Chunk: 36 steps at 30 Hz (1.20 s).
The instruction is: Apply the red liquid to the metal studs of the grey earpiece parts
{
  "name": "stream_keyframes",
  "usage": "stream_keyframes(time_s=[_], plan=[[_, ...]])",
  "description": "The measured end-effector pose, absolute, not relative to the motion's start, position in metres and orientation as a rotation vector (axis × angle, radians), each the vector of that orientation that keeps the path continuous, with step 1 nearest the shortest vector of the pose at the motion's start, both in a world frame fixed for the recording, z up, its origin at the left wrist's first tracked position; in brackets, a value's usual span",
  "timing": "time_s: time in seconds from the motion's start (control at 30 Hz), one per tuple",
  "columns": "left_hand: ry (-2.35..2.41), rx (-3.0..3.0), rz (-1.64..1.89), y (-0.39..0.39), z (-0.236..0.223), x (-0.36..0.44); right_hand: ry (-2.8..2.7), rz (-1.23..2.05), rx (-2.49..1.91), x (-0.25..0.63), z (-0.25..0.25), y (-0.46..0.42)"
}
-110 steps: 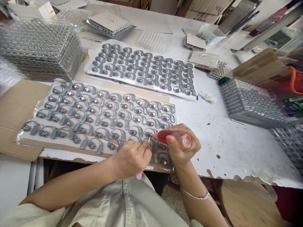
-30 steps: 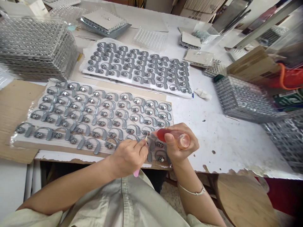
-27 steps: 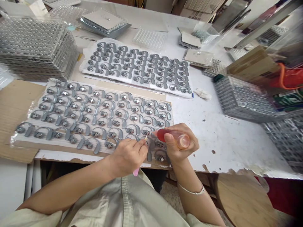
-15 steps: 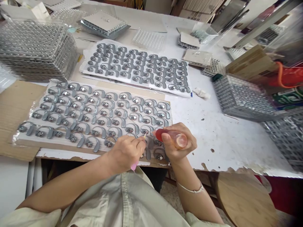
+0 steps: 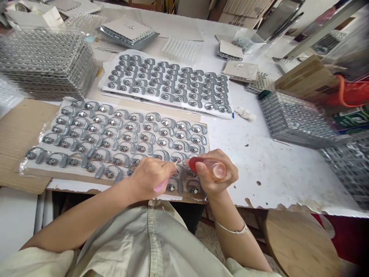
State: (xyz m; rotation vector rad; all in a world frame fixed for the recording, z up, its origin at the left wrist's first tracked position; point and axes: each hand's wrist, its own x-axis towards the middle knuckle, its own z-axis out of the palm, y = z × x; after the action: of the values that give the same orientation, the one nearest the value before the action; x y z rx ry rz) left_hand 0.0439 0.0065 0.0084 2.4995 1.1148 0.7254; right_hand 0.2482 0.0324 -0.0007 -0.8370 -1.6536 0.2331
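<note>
A small-parts workshop: a white bench (image 5: 276, 165) with a chipped edge carries rows of matching grey curved pieces (image 5: 164, 142), stacked plastic trays (image 5: 46, 57) and flat cardboard (image 5: 25, 144); a wooden stool (image 5: 301, 246) stands nearby.

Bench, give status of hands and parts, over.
Left hand gripping pink tool. Right hand gripping bottle. Grey parts in rows, some hidden by left hand.

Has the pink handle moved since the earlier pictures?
Yes: the pink handle in the left hand has moved upward in view, from below the front edge of the table to above it.
</note>
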Motion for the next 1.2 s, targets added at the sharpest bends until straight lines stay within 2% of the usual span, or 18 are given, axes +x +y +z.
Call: stream_keyframes(time_s=[1.2], plan=[[1.115,2.004,0.699,0.029,0.015,0.031,-1.682,0.225,-0.827,0.250,-0.003,0.032]])
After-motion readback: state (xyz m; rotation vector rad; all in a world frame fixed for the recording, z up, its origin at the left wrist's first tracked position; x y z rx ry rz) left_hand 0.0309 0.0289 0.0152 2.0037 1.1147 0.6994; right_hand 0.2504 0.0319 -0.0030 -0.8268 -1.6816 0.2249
